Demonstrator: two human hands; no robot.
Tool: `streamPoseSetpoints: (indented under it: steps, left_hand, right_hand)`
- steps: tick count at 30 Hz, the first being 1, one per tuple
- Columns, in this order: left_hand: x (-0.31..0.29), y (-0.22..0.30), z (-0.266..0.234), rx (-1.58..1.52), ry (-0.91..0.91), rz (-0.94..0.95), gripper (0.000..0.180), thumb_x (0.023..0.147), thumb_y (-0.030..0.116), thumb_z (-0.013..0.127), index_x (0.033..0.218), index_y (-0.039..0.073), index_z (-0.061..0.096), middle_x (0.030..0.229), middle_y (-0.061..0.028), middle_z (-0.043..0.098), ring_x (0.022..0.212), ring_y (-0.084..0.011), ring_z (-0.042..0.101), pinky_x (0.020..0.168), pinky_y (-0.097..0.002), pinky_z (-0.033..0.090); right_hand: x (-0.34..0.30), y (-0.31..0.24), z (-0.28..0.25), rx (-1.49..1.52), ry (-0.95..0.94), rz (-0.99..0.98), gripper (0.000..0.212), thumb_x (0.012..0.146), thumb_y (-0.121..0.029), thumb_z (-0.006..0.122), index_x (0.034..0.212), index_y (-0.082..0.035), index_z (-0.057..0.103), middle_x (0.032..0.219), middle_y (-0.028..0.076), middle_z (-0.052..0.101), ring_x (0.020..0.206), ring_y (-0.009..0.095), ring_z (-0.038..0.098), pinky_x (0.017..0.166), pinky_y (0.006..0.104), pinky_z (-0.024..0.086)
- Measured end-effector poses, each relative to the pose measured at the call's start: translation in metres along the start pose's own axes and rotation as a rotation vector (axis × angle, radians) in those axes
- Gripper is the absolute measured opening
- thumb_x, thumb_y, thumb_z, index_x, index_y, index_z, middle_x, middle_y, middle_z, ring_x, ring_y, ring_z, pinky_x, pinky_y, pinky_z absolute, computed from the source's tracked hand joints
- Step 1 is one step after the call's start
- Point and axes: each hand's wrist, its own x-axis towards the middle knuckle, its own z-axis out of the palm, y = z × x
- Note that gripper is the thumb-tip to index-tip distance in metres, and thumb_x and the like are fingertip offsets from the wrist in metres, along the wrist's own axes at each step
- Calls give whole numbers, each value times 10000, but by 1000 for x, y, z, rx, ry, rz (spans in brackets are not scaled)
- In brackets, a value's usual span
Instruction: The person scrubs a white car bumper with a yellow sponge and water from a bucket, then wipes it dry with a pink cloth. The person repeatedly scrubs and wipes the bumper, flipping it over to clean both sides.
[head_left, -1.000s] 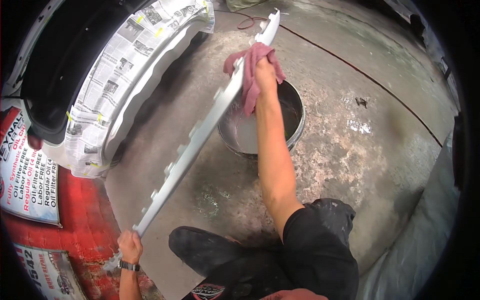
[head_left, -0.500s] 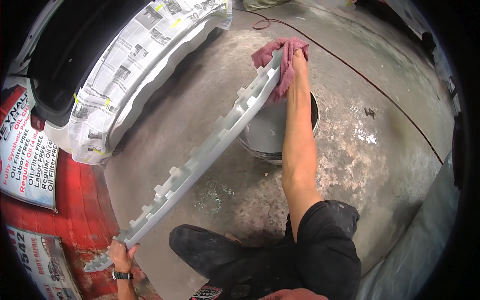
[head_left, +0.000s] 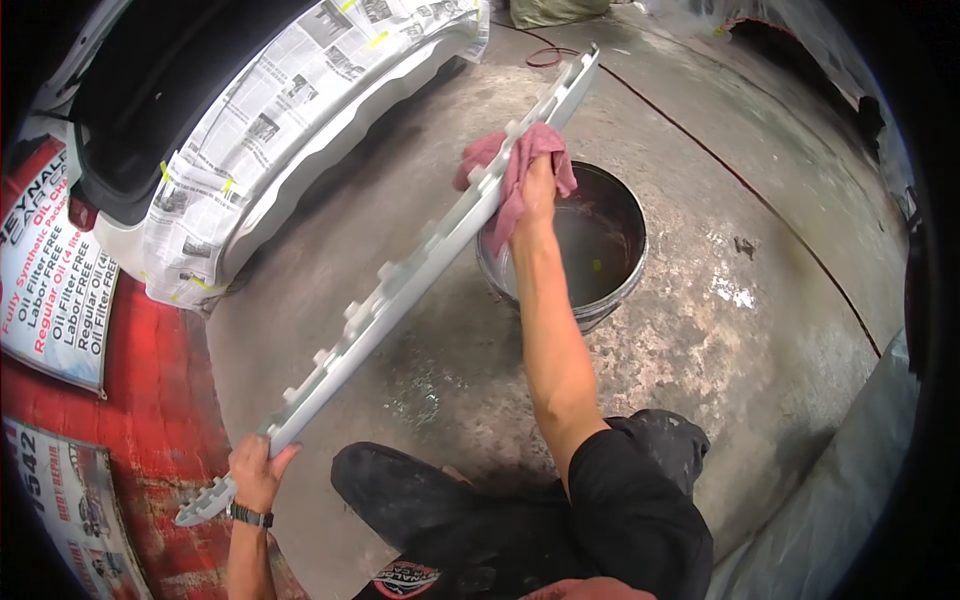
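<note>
A long, pale grey trim strip with small tabs along one edge slants from lower left to upper right. Near its lower end, my left hand is wrapped round it, a dark watch on the wrist. Farther up the strip, my right hand presses a pinkish-red cloth round it. Folds of the cloth hide most of those fingers. The strip's far tip sticks out bare beyond the cloth. Just right of and below that hand stands a dark round bucket, its inside partly hidden by my forearm.
At upper left is a car's rear with its bumper masked in newspaper. Printed banners hang by a red surface at left. A dark hose crosses the concrete floor. Plastic sheeting lies at lower right.
My right hand and the cloth have slid from the strip's far tip toward me, baring that tip and more of the bucket. The left hand has shifted slightly up and right.
</note>
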Motion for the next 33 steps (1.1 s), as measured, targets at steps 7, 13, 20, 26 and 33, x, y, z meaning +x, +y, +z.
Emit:
streamPoseSetpoints:
  steps: [7, 13, 20, 26, 33]
  left_hand:
    - [58, 32, 29, -53, 40, -5, 588, 667, 440, 906, 755, 30, 493, 658, -131, 462, 561, -314, 472, 522, -406, 417]
    - [96, 59, 33, -146, -72, -57, 661, 646, 503, 906, 843, 21, 500, 707, -146, 529, 607, -346, 532, 559, -418, 460]
    - [162, 89, 27, -385, -171, -31, 581, 687, 281, 875, 1019, -3, 493, 838, -214, 591, 785, -433, 606, 682, -472, 486]
    - [165, 97, 29, -433, -202, -57, 546, 680, 237, 849, 1006, 8, 476, 816, -205, 577, 748, -377, 605, 670, -419, 483]
    - [147, 90, 35, -741, -258, -190, 323, 863, 250, 650, 960, 4, 464, 739, -152, 458, 634, -269, 423, 582, -392, 403]
  right_hand:
    - [-55, 68, 40, -196, 143, -96, 358, 1031, -361, 503, 910, -47, 625, 814, 32, 619, 742, 134, 552, 638, 315, 468]
    - [-71, 80, 57, -530, 232, -179, 345, 946, -265, 601, 762, 25, 569, 707, 62, 570, 671, 156, 519, 610, 382, 427]
    - [-157, 141, 77, -577, 62, -97, 206, 833, -155, 634, 811, 49, 611, 769, 188, 646, 726, 311, 613, 698, 467, 462]
    - [-143, 147, 64, -594, 87, -189, 231, 888, -186, 588, 899, 39, 644, 845, 186, 648, 806, 325, 620, 767, 455, 475]
    - [-108, 145, 54, -500, 419, -368, 309, 939, -219, 559, 914, 81, 630, 892, 230, 661, 889, 396, 627, 831, 486, 461]
